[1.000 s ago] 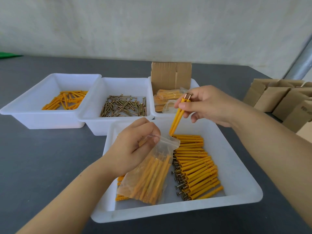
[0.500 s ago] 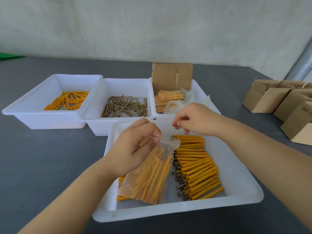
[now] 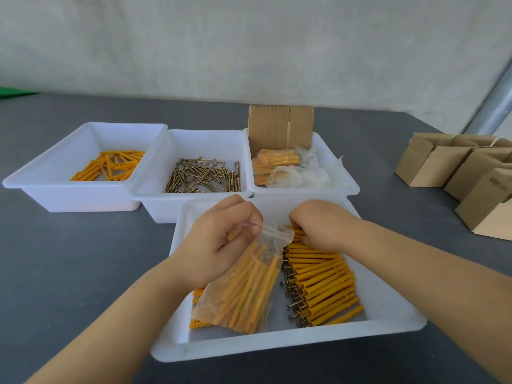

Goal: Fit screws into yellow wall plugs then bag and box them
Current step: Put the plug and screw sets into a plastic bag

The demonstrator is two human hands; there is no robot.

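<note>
Grey table [image 3: 69, 259] against a pale wall. The left hand [image 3: 219, 245] pinches the mouth of the clear plastic bag of yellow plugs [image 3: 243, 289] over the near white plastic tray [image 3: 291, 345]; the bag's long axis runs from mouth, far, toward the viewer. The right hand [image 3: 318, 225] curls onto the row of assembled yellow plugs with screws [image 3: 321, 289], screw heads left; its grip cannot be confirmed. Advice: keep the mouth open and feed plugs lengthwise.
</note>
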